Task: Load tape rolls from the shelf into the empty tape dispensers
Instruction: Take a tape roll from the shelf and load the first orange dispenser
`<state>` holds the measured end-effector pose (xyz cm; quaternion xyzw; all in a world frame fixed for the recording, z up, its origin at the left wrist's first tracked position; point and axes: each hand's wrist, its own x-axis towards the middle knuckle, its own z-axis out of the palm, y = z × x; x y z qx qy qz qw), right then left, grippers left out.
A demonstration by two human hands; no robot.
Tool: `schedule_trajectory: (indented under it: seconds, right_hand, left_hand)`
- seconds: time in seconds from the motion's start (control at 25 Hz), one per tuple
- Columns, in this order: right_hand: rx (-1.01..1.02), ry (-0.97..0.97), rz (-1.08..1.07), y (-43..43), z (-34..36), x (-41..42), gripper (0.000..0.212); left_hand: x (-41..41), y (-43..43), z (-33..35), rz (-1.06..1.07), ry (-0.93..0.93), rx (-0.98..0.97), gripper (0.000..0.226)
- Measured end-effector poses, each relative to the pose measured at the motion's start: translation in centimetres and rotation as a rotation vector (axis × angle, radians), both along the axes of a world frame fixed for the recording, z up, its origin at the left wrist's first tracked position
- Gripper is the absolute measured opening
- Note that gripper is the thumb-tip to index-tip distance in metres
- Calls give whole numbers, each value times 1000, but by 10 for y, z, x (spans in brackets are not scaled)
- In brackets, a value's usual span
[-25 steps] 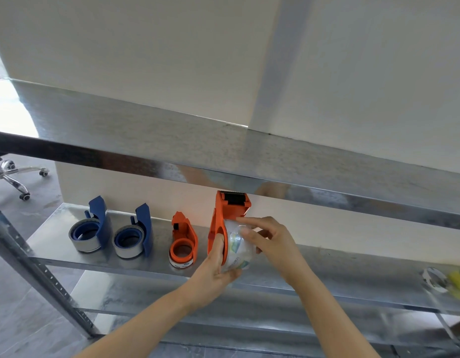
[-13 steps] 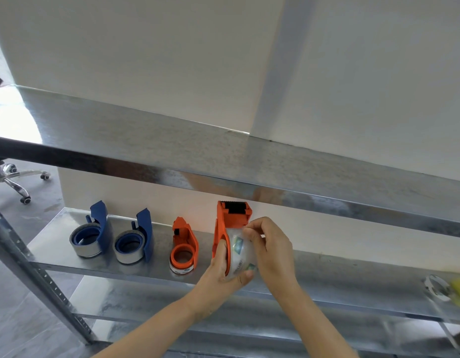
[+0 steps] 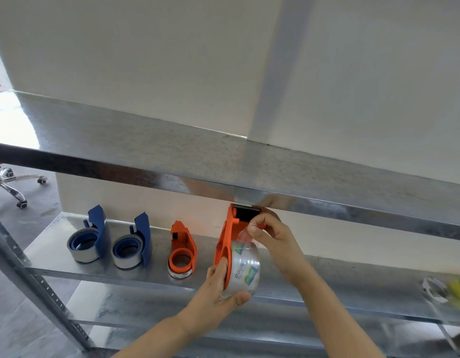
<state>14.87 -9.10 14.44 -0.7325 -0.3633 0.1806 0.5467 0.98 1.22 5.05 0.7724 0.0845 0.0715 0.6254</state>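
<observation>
Left hand (image 3: 218, 290) grips the large orange dispenser (image 3: 227, 233) and the clear tape roll (image 3: 245, 270) seated in it, held in front of the steel shelf (image 3: 50, 257). Right hand (image 3: 275, 239) pinches the roll's free end by the toothed cutter. Two blue dispensers (image 3: 94, 239) and a small orange dispenser (image 3: 182, 251) stand loaded, so threading looks like the last step. The roll's label appears to read "deli".
</observation>
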Motion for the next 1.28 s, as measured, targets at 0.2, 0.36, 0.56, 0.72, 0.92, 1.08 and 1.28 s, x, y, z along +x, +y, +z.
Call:
schedule_trajectory:
  seconds: [0.2,0.36,0.56,0.72,0.92,1.08,1.28]
  right_hand:
    - [-107,-225,-202,8,-18,-5,21]
    - [-178,-515,-251,11,-29,-11,17]
    - [-325,-867,-348,12,-27,-19,11]
    - [-349,-1015,-313,11,-25,-22,10]
    - [-325,-778,-291,13,-20,-21,13]
    - [-363,-766,-282,15,-13,-17,17]
    - [-363,-748,-251,15,-13,-16,19]
  left_hand:
    - [8,5,4,112,38,-291,59]
    - [16,2,5,149,-28,-357,75]
    - [12,-4,10,159,-107,-300,77]
    - [11,-8,9,166,-161,-257,74]
    - [6,-12,-4,189,-169,-319,70]
    - [0,-14,-16,175,-161,-297,72]
    - [-8,-14,-33,127,-127,-313,80]
